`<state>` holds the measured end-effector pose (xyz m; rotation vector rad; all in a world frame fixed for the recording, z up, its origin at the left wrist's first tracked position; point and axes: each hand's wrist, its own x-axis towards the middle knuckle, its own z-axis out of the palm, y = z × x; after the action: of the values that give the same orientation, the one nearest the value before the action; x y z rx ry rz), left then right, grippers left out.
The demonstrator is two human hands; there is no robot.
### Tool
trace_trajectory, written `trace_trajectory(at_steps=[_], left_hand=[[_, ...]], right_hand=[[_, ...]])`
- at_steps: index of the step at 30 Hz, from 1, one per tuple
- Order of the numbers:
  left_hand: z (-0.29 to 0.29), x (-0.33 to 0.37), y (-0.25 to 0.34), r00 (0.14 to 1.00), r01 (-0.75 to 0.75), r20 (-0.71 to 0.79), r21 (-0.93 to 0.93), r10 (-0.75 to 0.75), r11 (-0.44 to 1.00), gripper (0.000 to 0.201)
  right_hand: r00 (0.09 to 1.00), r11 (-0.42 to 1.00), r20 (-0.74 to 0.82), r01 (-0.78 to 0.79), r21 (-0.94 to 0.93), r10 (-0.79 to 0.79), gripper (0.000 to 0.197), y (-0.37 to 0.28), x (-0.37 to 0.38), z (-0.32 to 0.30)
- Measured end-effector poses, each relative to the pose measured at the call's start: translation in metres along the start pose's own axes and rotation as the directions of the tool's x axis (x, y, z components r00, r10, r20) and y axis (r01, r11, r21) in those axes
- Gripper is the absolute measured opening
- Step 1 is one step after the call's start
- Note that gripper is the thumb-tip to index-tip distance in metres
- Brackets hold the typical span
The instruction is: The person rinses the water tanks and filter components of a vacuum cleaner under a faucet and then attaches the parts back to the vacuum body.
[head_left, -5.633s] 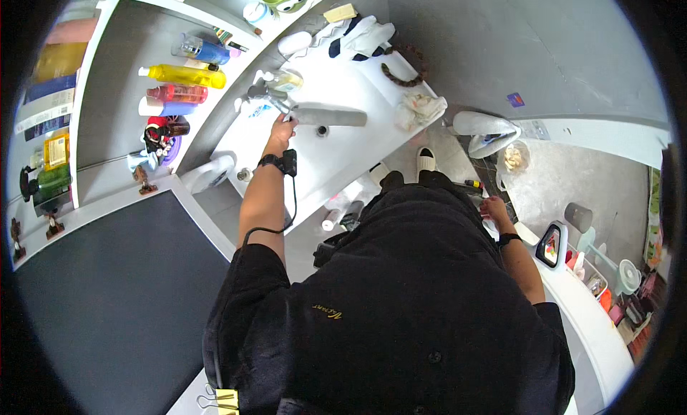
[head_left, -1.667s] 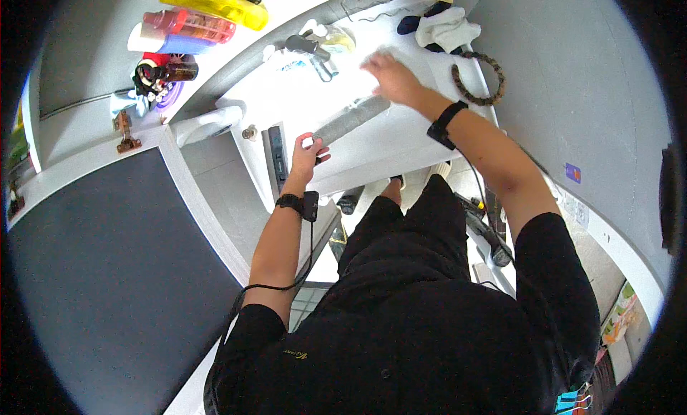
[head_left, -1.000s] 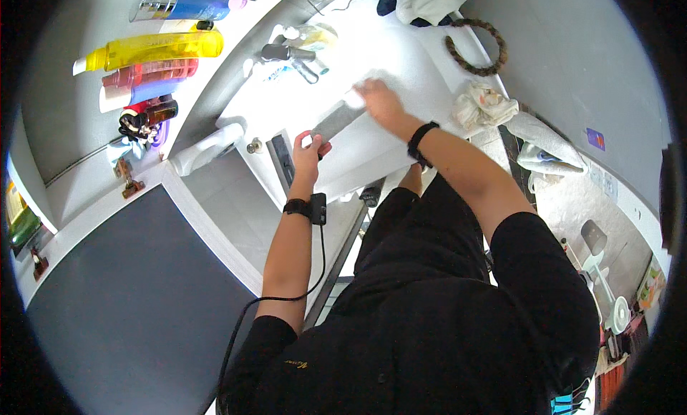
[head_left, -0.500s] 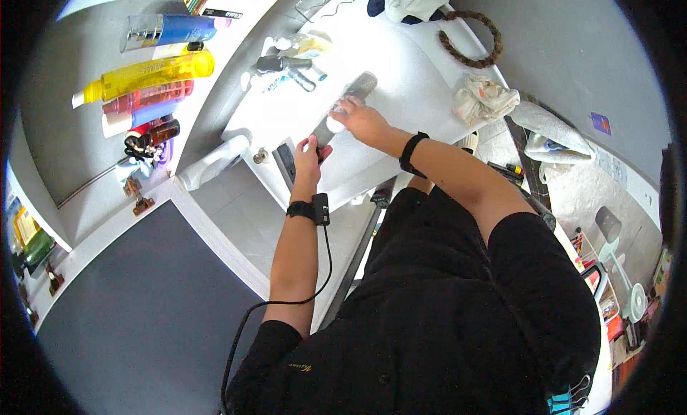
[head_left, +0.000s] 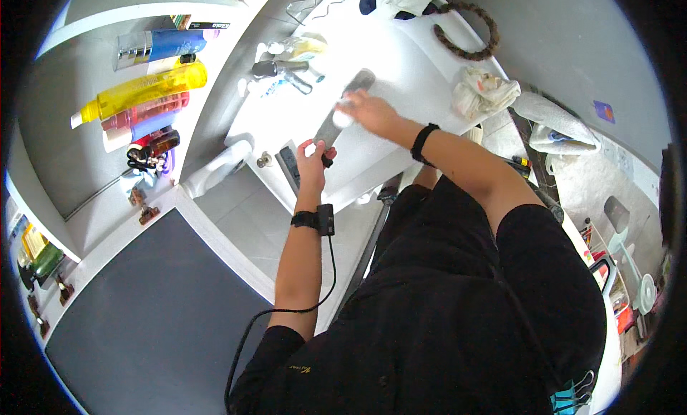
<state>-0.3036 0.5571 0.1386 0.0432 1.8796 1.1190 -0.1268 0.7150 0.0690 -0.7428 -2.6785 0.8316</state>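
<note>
Left hand (head_left: 313, 161) curls its thumb and fingers around the near end of a long, narrow grey bar (head_left: 330, 131), which slants away over the white sink basin (head_left: 411, 93). Right hand (head_left: 371, 114), slightly blurred, bends its fingers over a small white rounded object (head_left: 343, 119) against the bar's middle; whether this is soap, cloth or something else I cannot tell. A metal faucet with a dark handle (head_left: 283, 73) stands near the bar, to its left. Beyond the right hand, a crumpled cream cloth (head_left: 485, 94) and a brown braided ring (head_left: 488, 30) rest at the basin's right edge.

With only one end gripped, the bar could twist or dip under pressure from the right hand. The white object, covered mainly by fingertips, might slide off into the basin, especially if wet. A sideways swing could knock the faucet, and the loose black cable (head_left: 286, 312) at the left wrist could snag.

Printing shows on the slim yellow bottle (head_left: 147, 90) on the shelf, too small to make out; the black shirt (head_left: 422, 322) carries gold lettering at the chest.
</note>
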Motion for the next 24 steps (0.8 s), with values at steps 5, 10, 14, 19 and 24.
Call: trace_trajectory(at_steps=[5,10,14,19,24], left_hand=[[-0.001,-0.009,0.006,0.998,-0.055,0.013,0.082,0.054,0.995,0.040],[-0.008,-0.018,0.003,0.977,-0.212,0.016,0.250,0.215,0.945,0.039],[-0.011,-0.013,-0.006,0.969,-0.247,0.042,0.279,0.245,0.928,0.041],[-0.004,-0.011,-0.006,0.948,-0.306,0.053,0.410,0.313,0.859,0.044],[-0.023,0.001,-0.018,0.877,-0.457,0.118,0.504,0.466,0.733,0.043]], right_hand=[[0.851,0.866,0.197,-0.499,0.018,0.486,0.045,0.026,0.015,-0.025],[0.988,0.979,0.152,-0.019,0.204,-0.013,0.062,-0.045,0.000,-0.030],[0.991,0.948,0.125,-0.076,0.308,0.039,0.065,-0.010,-0.001,-0.011],[0.888,0.847,0.034,-0.448,0.285,0.458,0.059,0.018,0.006,0.003],[0.996,0.894,-0.079,-0.004,0.449,0.044,0.057,-0.050,-0.004,0.004]])
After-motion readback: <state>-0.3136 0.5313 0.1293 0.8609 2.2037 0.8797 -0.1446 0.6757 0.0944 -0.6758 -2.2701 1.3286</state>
